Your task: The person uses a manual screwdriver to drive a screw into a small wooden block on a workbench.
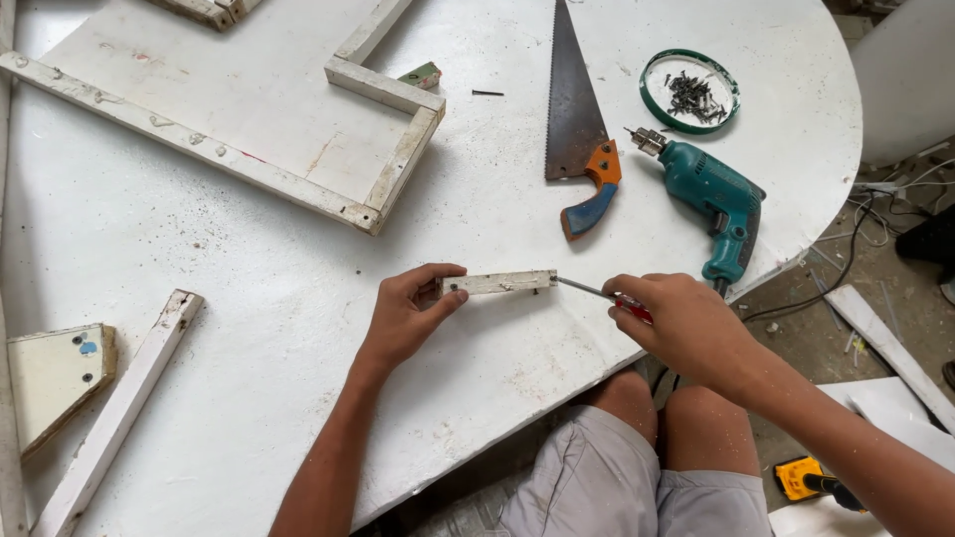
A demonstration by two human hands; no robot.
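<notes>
My left hand [406, 316] is closed around the left end of a short white wooden block [497, 282], pinning it flat on the white table [249, 259] close to the near edge. My right hand [681, 320] is wrapped tight on a red-handled screwdriver [607, 295], whose metal shaft runs left so that its tip meets the block's right end. Beyond the block, toward the far right part of the table, I see 1 handsaw [577, 119] with an orange and blue grip, a teal power drill [711, 194] just beside it near the right edge, and a green-rimmed lid [647, 99] holding dark screws. A white wooden frame [383, 94] lies at the far left, and a loose white slat [124, 398] sits near the left edge.
</notes>
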